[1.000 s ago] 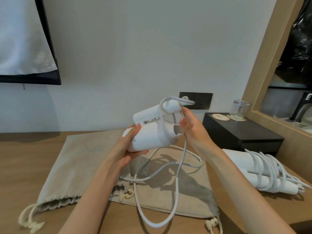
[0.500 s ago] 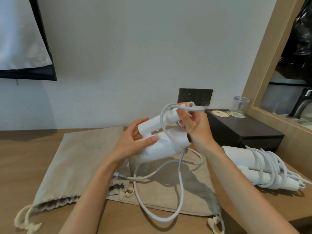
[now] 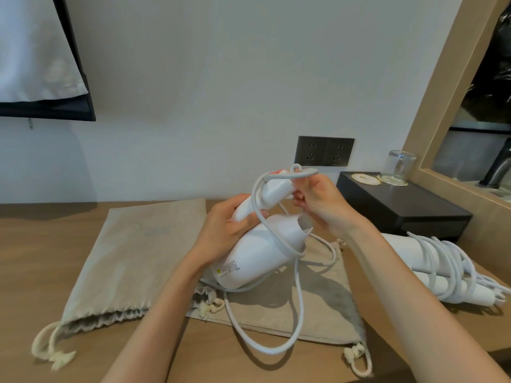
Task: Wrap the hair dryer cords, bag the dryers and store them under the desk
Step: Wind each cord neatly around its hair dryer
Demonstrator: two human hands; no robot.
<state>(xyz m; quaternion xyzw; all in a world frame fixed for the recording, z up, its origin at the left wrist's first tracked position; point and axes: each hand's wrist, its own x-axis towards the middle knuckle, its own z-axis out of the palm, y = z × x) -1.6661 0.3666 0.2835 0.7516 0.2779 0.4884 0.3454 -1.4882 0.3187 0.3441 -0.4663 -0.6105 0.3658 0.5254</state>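
A folded white hair dryer (image 3: 257,252) is held above the desk in the middle. My left hand (image 3: 224,230) grips it where the handle meets the body. My right hand (image 3: 318,200) pinches its white cord (image 3: 300,308) near the handle tip, with one turn laid around the body. The remaining cord hangs in a long loop onto the bags. Two beige drawstring bags lie flat under the dryer, one at the left (image 3: 132,261) and one at the right (image 3: 326,310). A second white dryer (image 3: 431,269), its cord wound around it, lies at the right.
The wooden desk (image 3: 33,261) runs along a white wall with a black double socket (image 3: 323,152). A black box (image 3: 409,208) at the back right carries coasters and an upturned glass (image 3: 399,167). A wood-framed mirror (image 3: 448,106) stands at the right.
The dryer has tilted, its body dropping lower toward the bags. My right hand has laid the cord around the body, and the hanging loop has shifted.
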